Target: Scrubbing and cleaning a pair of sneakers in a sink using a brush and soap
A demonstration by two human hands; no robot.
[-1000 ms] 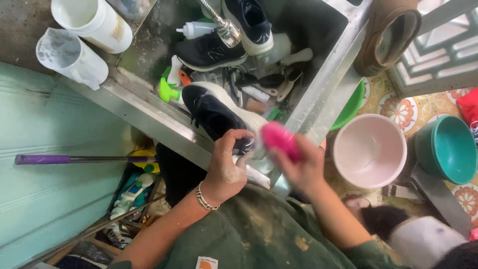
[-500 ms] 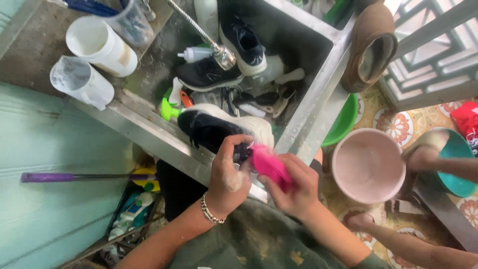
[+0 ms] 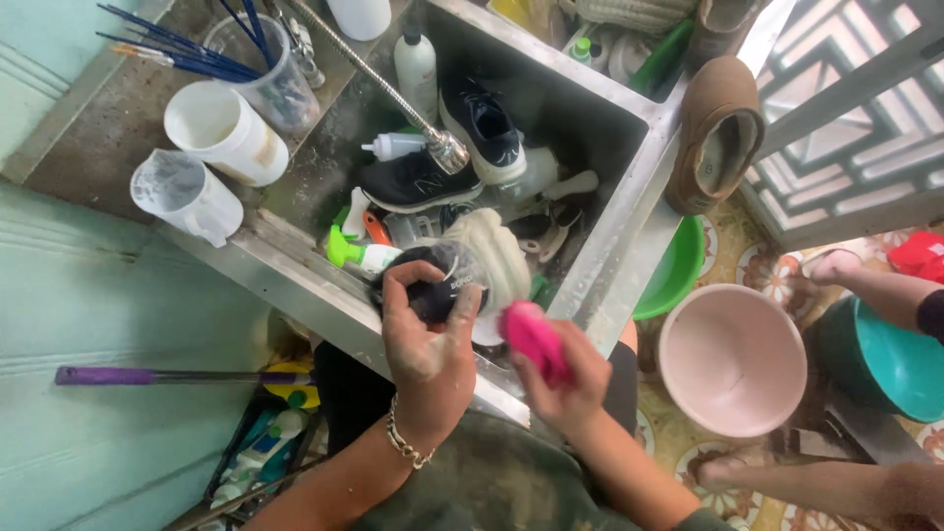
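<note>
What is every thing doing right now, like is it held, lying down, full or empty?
Left hand: holding the black shoe over the sink rim.
Right hand: holding the pink brush, apart from the shoe.
Other black shoes: lying in the sink.
Brown slipper: resting on the sink's edge.
Pink basin: empty, on the floor.
White cup: upright, looks empty.
Clear jug: upright.

Two white plastic jugs (image 3: 206,162) stand on the counter (image 3: 108,128) at the sink's left edge, beside a clear cup of blue paintbrushes (image 3: 258,74). A brown slipper (image 3: 716,133) rests on the sink's right rim. On the floor sit a pink basin (image 3: 733,359), a green basin (image 3: 678,270) and a teal tub (image 3: 885,364).
</note>
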